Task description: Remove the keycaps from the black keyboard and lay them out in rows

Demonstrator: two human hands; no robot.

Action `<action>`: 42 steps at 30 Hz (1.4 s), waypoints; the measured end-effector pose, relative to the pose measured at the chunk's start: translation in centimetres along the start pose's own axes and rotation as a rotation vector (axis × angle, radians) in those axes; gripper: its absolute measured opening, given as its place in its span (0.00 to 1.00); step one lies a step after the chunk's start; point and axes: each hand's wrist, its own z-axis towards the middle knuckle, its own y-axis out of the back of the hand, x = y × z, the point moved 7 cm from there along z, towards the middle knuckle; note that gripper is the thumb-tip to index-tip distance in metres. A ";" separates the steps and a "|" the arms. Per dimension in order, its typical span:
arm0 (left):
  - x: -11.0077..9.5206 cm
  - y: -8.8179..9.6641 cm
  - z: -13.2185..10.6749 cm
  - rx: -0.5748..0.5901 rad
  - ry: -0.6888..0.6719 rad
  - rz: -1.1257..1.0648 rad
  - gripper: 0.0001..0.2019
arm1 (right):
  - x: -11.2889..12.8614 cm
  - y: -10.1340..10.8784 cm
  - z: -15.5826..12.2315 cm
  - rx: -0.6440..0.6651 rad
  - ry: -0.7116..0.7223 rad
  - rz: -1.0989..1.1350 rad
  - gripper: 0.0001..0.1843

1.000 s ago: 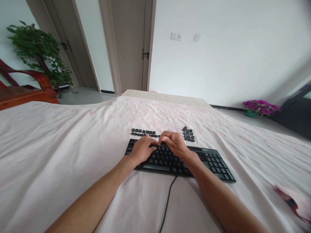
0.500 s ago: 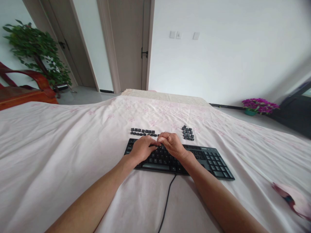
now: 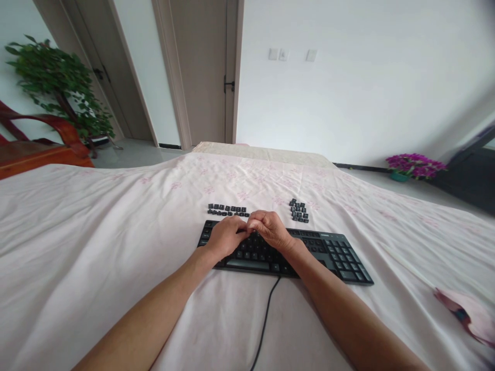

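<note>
The black keyboard (image 3: 340,252) lies across the pale flowered sheet (image 3: 116,232) on the bed, its cable (image 3: 266,319) running back toward the person. Both hands work at its upper middle rows. The left hand (image 3: 224,238) rests knuckles-up with curled fingers. The right hand (image 3: 273,229) is bunched, its fingertips drawn together and meeting those of the left. I cannot tell whether either pinches a keycap, since the fingers hide the spot.

Loose keycaps lie on the sheet in 2 groups just beyond the keyboard: a row of keycaps (image 3: 228,209) to the left and a block of keycaps (image 3: 299,211) to the right. By this I judge a fair share is off. The number pad and lower rows look fully capped, so most of the board is untouched.
</note>
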 end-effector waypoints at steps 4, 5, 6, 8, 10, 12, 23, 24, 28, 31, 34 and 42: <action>-0.2 0.0 -0.1 0.011 -0.028 0.000 0.05 | -0.1 0.2 -0.1 -0.020 0.003 -0.010 0.29; -0.2 0.0 -0.1 0.011 -0.021 0.005 0.05 | -0.2 0.2 -0.2 -0.016 -0.016 -0.018 0.28; -0.2 0.0 -0.1 0.007 -0.008 0.011 0.05 | -0.3 0.1 -0.2 -0.007 -0.042 -0.032 0.28; 0.0 -0.1 -0.1 -0.010 0.025 0.025 0.06 | -0.6 -0.1 -0.3 0.013 -0.085 -0.063 0.26; 0.1 -0.3 -0.1 -0.030 0.053 0.030 0.08 | -0.8 -0.2 -0.4 0.010 -0.103 -0.094 0.25; 0.1 -0.4 0.1 -0.043 0.058 0.020 0.08 | -0.9 -0.2 -0.5 -0.014 -0.100 -0.121 0.25; -1.2 -0.1 -0.2 -0.055 -0.024 -0.052 0.10 | 0.5 0.5 -1.4 -0.239 -0.025 -0.156 0.25; -1.4 -0.1 -0.2 -0.060 -0.043 -0.063 0.11 | 0.4 0.8 -1.6 -0.285 -0.038 -0.125 0.26; -1.4 -0.1 -0.2 -0.053 -0.030 -0.113 0.08 | -0.2 1.1 -2.1 -0.360 -0.089 -0.025 0.27; -0.9 -0.5 -0.1 -0.018 0.006 -0.148 0.06 | -0.3 1.1 -2.0 -0.356 -0.083 0.005 0.25; -0.4 -0.6 0.0 -0.031 0.021 -0.185 0.06 | 0.0 1.3 -2.0 -0.355 -0.044 -0.026 0.24; 0.6 -0.6 0.1 -0.059 0.096 -0.404 0.07 | 2.2 1.4 -2.0 -0.351 0.115 -0.313 0.20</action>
